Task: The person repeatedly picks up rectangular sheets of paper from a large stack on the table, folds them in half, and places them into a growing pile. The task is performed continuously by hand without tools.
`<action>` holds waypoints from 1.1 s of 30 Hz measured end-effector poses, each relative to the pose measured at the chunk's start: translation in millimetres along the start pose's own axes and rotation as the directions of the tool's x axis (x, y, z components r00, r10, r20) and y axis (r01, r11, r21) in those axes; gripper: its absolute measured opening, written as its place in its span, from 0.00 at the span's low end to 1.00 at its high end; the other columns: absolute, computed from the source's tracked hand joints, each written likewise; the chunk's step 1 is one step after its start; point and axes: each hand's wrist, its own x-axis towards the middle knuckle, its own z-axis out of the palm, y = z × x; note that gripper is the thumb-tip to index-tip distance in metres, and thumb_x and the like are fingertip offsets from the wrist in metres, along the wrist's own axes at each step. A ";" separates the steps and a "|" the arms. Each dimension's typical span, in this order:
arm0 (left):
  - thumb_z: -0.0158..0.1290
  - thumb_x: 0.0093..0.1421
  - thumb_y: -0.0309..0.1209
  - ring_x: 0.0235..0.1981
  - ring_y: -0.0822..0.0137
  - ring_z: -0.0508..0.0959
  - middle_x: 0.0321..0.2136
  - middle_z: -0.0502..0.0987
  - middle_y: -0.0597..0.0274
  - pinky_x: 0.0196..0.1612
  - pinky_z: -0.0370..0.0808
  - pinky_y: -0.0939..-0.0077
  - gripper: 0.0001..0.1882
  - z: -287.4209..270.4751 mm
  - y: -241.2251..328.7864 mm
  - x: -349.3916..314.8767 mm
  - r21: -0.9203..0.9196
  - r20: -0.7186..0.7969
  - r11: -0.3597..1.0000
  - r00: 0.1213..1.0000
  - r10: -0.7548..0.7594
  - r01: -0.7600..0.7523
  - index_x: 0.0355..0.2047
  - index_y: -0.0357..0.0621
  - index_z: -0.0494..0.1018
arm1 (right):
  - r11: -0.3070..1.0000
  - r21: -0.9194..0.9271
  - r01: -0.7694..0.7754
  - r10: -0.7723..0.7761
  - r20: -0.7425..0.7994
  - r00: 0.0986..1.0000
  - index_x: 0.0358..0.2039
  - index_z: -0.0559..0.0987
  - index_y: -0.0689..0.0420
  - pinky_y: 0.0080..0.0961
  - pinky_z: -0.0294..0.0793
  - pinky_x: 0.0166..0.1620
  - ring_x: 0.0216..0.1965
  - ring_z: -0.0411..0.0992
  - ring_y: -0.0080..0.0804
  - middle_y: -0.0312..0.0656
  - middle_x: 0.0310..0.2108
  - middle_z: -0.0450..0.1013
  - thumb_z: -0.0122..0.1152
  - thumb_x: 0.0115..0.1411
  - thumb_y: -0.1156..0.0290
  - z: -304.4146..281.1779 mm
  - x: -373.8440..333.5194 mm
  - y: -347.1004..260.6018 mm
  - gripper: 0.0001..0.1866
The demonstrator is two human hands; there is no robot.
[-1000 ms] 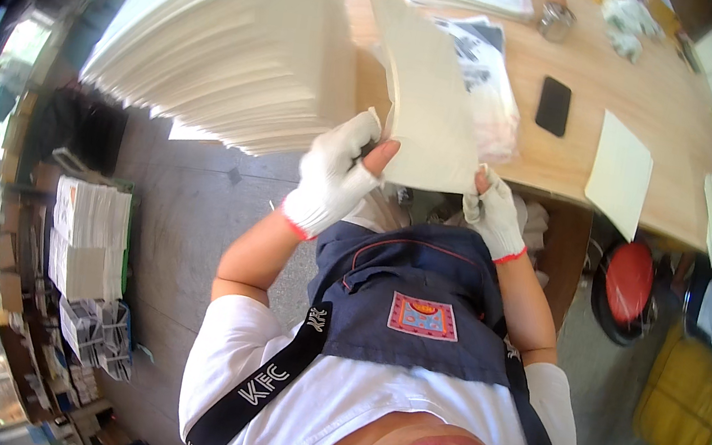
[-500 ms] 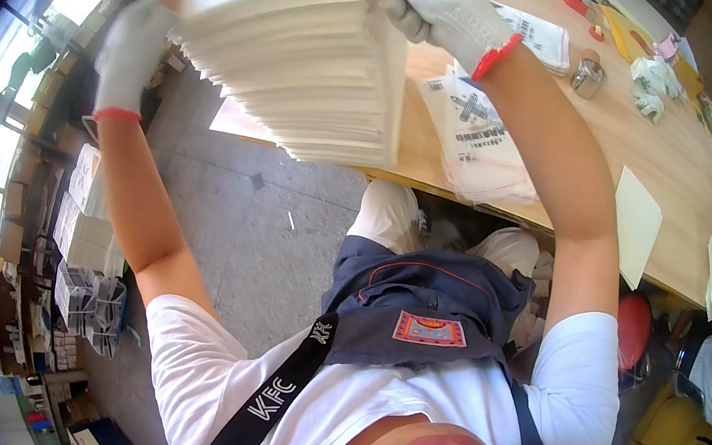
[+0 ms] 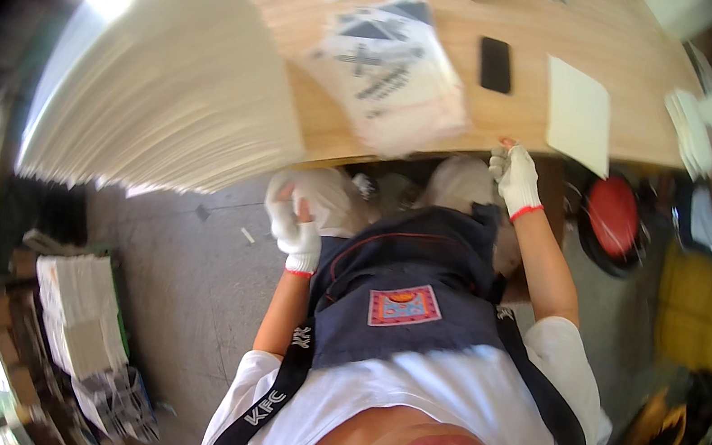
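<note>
tall paper stack [image 3: 173, 97] | left, uneven edges | flat cream paper [image 3: 579, 113] | corner overhanging table [image 3: 547, 26]

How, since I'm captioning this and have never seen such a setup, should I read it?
There is no machine: you see a person's own white-gloved left hand and right hand. The view comes from the left of two fisheye cameras worn on the head, looking down, so straight edges bend. On the wooden table lie printed sheets or bags, a black phone and a pale sheet; a tall stack of cream sheets stands at the left. I see nothing held in either hand.
</note>
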 end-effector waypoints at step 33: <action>0.50 0.46 0.28 0.42 0.58 0.72 0.38 0.72 0.63 0.40 0.72 0.62 0.14 155.8 29.5 113.4 0.418 0.769 0.743 0.639 0.017 -0.522 0.36 0.53 0.69 | 0.883 0.279 0.377 -0.219 -0.465 0.858 0.33 0.70 0.52 0.19 0.70 0.18 0.19 0.70 0.29 0.38 0.25 0.71 0.53 0.56 0.65 -143.7 70.7 -89.4 0.07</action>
